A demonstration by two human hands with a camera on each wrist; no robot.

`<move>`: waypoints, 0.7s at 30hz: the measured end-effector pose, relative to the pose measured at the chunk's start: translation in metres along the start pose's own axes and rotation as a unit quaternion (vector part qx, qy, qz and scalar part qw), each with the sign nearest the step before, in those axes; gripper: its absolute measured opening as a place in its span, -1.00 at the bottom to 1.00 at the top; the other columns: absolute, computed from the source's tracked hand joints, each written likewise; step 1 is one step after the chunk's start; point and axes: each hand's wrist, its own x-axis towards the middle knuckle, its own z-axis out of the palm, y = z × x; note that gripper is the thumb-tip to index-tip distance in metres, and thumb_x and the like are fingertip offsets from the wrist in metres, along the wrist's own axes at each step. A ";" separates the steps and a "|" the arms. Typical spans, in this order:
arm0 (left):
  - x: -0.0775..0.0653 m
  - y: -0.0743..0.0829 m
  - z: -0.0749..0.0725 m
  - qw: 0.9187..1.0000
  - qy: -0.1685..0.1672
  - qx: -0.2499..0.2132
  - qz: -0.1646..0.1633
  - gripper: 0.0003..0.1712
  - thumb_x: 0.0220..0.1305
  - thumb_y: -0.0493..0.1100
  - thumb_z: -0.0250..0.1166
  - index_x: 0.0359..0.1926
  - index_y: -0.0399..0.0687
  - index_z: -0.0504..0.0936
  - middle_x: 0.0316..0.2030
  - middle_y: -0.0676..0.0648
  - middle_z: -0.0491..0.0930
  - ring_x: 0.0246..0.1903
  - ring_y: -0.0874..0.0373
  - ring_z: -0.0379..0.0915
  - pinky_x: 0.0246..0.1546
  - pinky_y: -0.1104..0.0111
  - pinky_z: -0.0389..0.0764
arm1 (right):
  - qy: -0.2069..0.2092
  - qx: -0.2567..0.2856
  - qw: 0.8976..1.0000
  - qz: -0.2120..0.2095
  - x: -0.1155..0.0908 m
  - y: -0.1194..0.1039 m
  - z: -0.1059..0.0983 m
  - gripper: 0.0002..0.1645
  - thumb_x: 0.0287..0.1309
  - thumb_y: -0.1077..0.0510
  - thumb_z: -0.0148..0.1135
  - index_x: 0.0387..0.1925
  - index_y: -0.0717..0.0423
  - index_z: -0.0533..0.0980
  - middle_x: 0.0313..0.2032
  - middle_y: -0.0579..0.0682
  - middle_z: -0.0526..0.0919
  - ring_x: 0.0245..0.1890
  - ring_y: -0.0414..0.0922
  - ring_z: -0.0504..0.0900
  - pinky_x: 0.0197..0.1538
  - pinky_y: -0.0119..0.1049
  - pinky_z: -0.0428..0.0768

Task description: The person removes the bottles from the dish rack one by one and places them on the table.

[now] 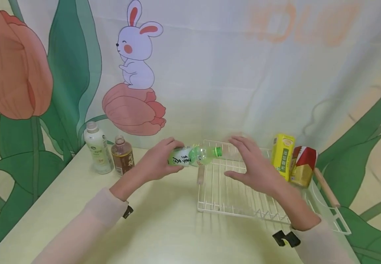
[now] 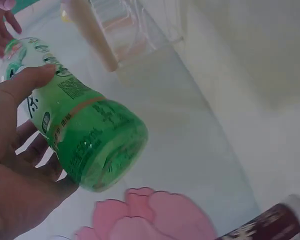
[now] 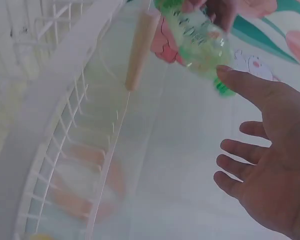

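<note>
A green plastic drink bottle lies on its side in the air, its green cap pointing right. My left hand grips it round the lower half, with the thumb along the label in the left wrist view. The bottle's base faces that camera. My right hand is held apart from the cap, over the white wire rack. Its fingers are spread and relaxed, with nothing between them and the thumb.
On the rack's right side stand a yellow carton and a red and gold can. A pale bottle and a brown bottle stand at the table's back left. Wooden handles flank the rack. A printed curtain hangs behind.
</note>
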 end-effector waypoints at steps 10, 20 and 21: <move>-0.043 -0.046 0.007 0.979 0.088 -0.153 -0.106 -0.22 0.24 -0.14 0.59 0.39 -0.14 0.44 0.21 -0.13 0.51 0.19 -0.07 0.53 0.26 -0.01 0.62 | 0.033 0.029 0.995 0.089 -0.027 0.043 -0.015 0.05 0.28 -0.06 0.52 0.60 0.18 0.18 0.51 0.28 0.30 0.50 0.31 0.26 0.39 0.43 0.36; -0.067 -0.065 0.022 0.956 0.158 -0.153 -0.192 -0.23 0.28 -0.03 0.58 0.40 -0.11 0.46 0.21 -0.17 0.61 0.23 -0.12 0.54 0.28 -0.06 0.58 | 0.085 0.021 0.980 0.181 -0.058 0.091 -0.023 0.03 0.36 -0.11 0.45 0.60 0.25 0.17 0.40 0.42 0.36 0.10 0.31 0.54 -0.11 0.13 0.71; -0.068 -0.066 0.022 0.954 0.165 -0.157 -0.195 -0.23 0.29 -0.03 0.57 0.40 -0.13 0.46 0.21 -0.17 0.61 0.22 -0.13 0.54 0.28 -0.06 0.58 | 0.091 0.019 0.978 0.188 -0.061 0.095 -0.023 0.03 0.36 -0.13 0.44 0.60 0.26 0.18 0.36 0.42 0.39 0.03 0.28 0.55 -0.16 0.02 0.70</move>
